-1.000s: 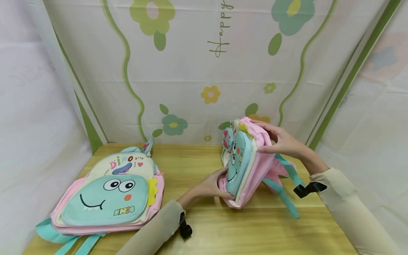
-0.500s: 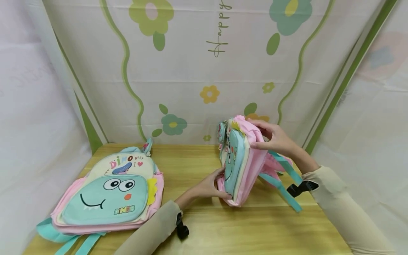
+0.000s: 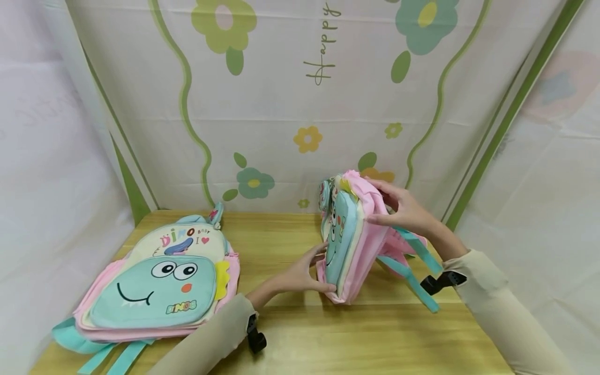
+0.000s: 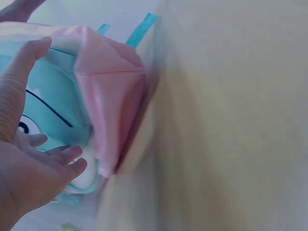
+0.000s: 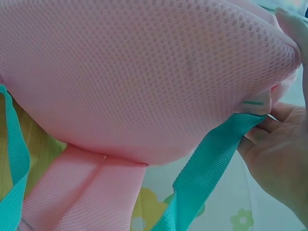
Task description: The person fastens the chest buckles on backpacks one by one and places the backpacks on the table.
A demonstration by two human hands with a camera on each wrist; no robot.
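A pink and turquoise children's backpack [image 3: 363,250] stands tilted on its edge on the table, its cartoon-face front pocket [image 3: 339,242] turned left. My right hand [image 3: 408,211] grips its pink side near the back, thumb on the near side. In the right wrist view the fingers curl behind the corner of the mesh back panel [image 5: 144,72], beside a turquoise strap [image 5: 202,163]. At the lower front, my left hand [image 3: 297,273] has its fingers spread loosely. The left wrist view shows its thumb and fingertips right at the pocket face [image 4: 55,96].
A second, matching dinosaur backpack [image 3: 154,291] lies face up on the left of the wooden table [image 3: 300,338], its straps hanging toward the near edge. A flower-print cloth [image 3: 262,104] rises behind the table.
The backpack on the right has turned and shifted slightly left, with the right hand moving along. The left hand has eased a little left, its fingers loosening from the front.
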